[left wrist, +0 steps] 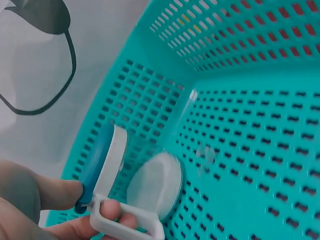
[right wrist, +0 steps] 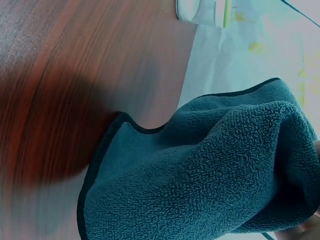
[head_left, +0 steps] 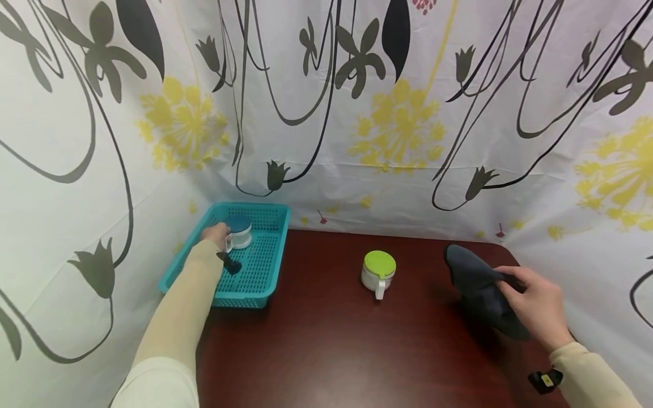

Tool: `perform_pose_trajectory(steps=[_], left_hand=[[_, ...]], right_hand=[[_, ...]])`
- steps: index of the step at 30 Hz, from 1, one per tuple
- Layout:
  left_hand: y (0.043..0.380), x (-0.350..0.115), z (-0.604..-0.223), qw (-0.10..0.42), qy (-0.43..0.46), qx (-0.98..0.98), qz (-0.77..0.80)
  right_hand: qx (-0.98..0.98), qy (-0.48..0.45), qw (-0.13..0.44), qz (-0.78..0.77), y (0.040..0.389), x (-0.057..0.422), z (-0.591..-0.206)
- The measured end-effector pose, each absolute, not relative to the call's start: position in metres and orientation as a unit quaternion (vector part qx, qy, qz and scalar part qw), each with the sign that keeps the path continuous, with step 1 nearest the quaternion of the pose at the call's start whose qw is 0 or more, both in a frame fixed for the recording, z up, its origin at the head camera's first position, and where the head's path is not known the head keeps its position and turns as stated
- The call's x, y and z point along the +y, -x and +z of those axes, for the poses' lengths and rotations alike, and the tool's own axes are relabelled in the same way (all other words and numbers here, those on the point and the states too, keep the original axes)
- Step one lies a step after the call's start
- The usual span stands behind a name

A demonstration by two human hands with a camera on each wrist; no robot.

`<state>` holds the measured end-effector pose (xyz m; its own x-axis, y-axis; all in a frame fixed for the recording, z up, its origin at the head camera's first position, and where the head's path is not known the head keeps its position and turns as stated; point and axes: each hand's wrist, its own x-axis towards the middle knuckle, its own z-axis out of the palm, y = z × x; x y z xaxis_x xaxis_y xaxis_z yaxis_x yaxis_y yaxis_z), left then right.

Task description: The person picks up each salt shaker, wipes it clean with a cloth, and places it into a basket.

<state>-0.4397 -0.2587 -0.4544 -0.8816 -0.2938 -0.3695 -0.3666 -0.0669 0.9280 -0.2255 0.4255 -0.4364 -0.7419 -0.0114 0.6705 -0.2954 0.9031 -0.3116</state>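
Observation:
Inside the turquoise basket (head_left: 278, 249) on the left, my left hand (head_left: 216, 234) holds a small clear-and-white jar (head_left: 242, 240) with a blue lid (head_left: 240, 223). In the left wrist view, fingers pass through its white handle (left wrist: 132, 220) and the thumb (left wrist: 62, 193) presses at the lid's edge. The jar looks tilted there, near the basket's side wall. On the right, my right hand (head_left: 538, 303) pinches a dark blue-grey towel (head_left: 474, 277), which hangs over the table. Its fuzzy pile and dark edging show in the right wrist view, where most of the hand is hidden.
A similar jar (head_left: 378, 272) with a lime-green lid stands mid-table, its handle facing me. The dark reddish-brown table (head_left: 331, 340) meets a patterned curtain (head_left: 326, 192) at the back; curtain also hangs along both sides.

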Motion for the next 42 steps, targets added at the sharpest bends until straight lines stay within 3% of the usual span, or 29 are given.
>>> perform_pose_trajectory(steps=[8, 15, 23, 27, 32, 42], left_hand=[[0.435, -0.266, -0.449, 0.027, 0.243, 0.755, 0.609], [0.432, -0.268, -0.438, 0.024, 0.189, 0.826, 0.531], [0.418, -0.242, -0.425, -0.085, 0.059, 0.919, 0.381], [0.401, -0.218, -0.410, -0.106, 0.006, 0.923, 0.369], [0.384, -0.183, -0.396, -0.137, -0.048, 0.936, 0.322], [0.334, -0.094, -0.401, -0.251, -0.155, 0.941, 0.167]], right_hand=[[-0.912, -0.093, 0.344, 0.205, 0.231, 0.423, -0.442], [-0.915, -0.093, 0.325, 0.222, 0.230, 0.422, -0.454], [-0.927, -0.072, 0.292, 0.226, 0.225, 0.418, -0.467], [-0.931, -0.069, 0.274, 0.229, 0.224, 0.418, -0.471], [-0.942, -0.063, 0.235, 0.232, 0.222, 0.420, -0.479], [-0.955, -0.081, 0.170, 0.231, 0.218, 0.420, -0.491]])
